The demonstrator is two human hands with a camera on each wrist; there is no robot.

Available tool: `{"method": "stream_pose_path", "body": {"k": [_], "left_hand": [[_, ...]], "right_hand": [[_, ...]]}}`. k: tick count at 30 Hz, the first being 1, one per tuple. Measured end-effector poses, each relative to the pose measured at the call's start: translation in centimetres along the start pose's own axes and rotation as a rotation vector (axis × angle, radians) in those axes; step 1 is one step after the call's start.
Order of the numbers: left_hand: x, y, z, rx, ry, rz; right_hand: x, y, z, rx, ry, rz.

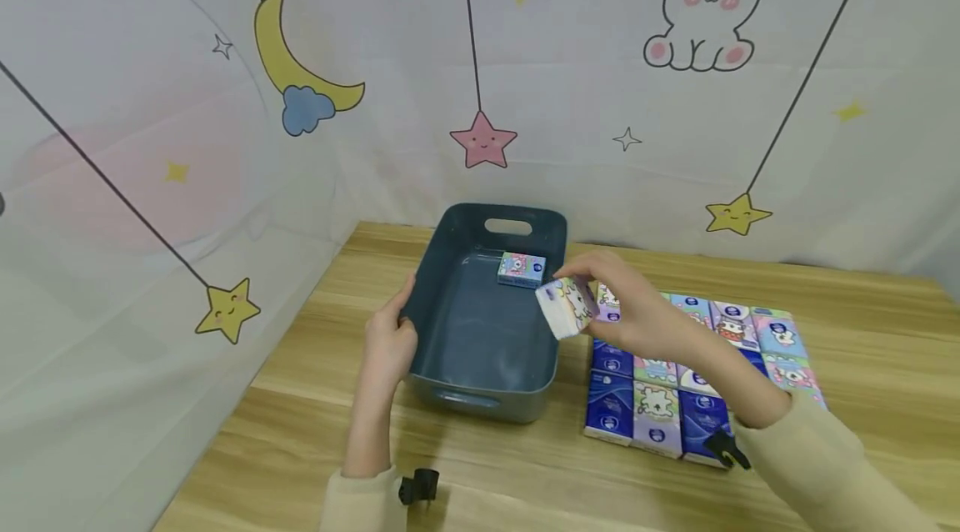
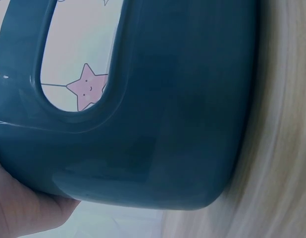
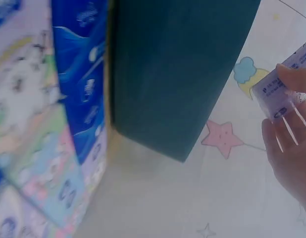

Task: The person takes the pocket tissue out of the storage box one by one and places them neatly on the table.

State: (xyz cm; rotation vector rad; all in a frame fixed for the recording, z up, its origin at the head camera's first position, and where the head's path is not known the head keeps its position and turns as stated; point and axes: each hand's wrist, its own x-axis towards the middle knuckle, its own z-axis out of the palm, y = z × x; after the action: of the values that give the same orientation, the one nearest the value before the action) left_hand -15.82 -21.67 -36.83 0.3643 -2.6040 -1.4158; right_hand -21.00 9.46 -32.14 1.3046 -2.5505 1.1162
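My left hand [image 1: 392, 340] grips the left rim of a dark teal plastic bin [image 1: 480, 336] with handle holes in its ends. In the left wrist view, part of that hand [image 2: 29, 206] shows at the bin's wall. Above the bin's right rim, my right hand [image 1: 633, 311] pinches a small cartoon-printed tissue pack [image 1: 566, 308], tilted in the air. The right wrist view shows the held pack [image 3: 279, 91] between thumb and fingers. Inside the bin, near its far right corner, lies another tissue pack [image 1: 521, 268] in pink and blue.
Right of the bin, several tissue packs [image 1: 657, 411], dark blue and cartoon-printed, lie in close rows on the wooden table [image 1: 510, 478], partly hidden by my right arm. A printed white cloth [image 1: 585, 98] hangs behind the table and along its left side.
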Motion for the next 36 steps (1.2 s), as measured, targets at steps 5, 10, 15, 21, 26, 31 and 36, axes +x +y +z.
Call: {"method": "stream_pose_path", "body": {"k": [5,10,15,21,26,31,36], "left_hand": [[0.0,0.0,-0.1,-0.002,0.004,0.003],[0.1,0.0,-0.2,0.012,0.016,0.011],[0.2,0.0,-0.3,0.007,0.013,0.010],[0.1,-0.1,-0.3,0.016,0.001,-0.001],[0.2,-0.1,-0.2,0.023,-0.005,0.001],[0.2,0.0,0.0,0.023,-0.001,0.010],[0.1,0.1,0.1,0.030,0.003,0.004]], "right_hand": [[-3.6,0.7,-0.4,-0.055,-0.009,0.037],[-6.9,1.5,-0.5,-0.077,-0.008,0.027],[-9.9,2.0,-0.7,-0.096,-0.007,0.017],[-13.4,2.6,-0.7,-0.119,0.022,0.024],[-16.1,3.2,-0.9,-0.169,0.048,0.020],[-18.2,4.0,-1.3,-0.291,0.056,-0.028],[-19.9,5.3,-1.8,-0.372,0.076,-0.118]]}}
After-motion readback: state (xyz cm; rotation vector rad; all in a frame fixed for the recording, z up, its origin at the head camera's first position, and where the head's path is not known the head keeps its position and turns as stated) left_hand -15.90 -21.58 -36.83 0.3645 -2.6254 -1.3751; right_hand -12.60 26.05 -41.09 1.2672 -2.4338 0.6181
